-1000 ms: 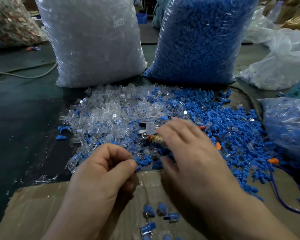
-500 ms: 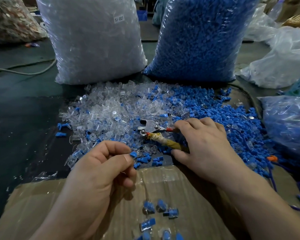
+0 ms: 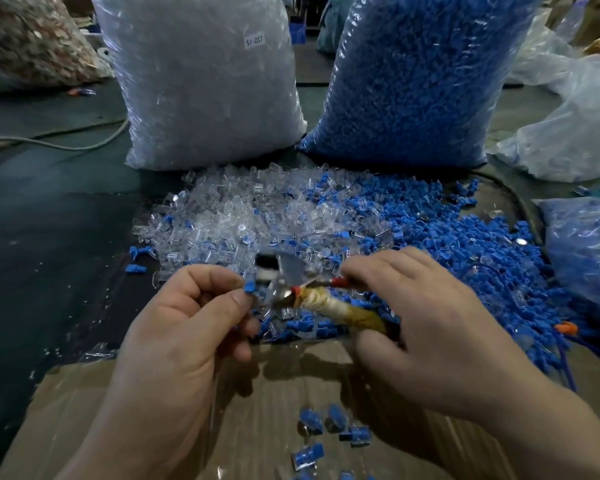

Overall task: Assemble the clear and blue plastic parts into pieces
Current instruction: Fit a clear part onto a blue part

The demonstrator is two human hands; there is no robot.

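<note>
My left hand (image 3: 184, 327) pinches a small blue plastic part (image 3: 249, 287) between thumb and forefinger, above the near edge of the pile. My right hand (image 3: 426, 327) grips a pair of pliers (image 3: 326, 299) by their tape-wrapped handles, the metal jaws lifted and pointing left, close to the blue part. Loose clear parts (image 3: 243, 220) lie heaped at centre, loose blue parts (image 3: 465, 237) to their right. Several assembled blue-and-clear pieces (image 3: 329, 431) lie on the cardboard (image 3: 84, 410) in front of me.
A big bag of clear parts (image 3: 201, 77) and a big bag of blue parts (image 3: 416, 74) stand behind the pile. Another bag (image 3: 589, 258) sits at right, crumpled plastic (image 3: 568, 126) at far right. A cable (image 3: 56, 143) crosses the dark table at left.
My right hand took hold of the pliers and lifted them off the pile toward my left hand. My left hand rose slightly, now showing the blue part at its fingertips.
</note>
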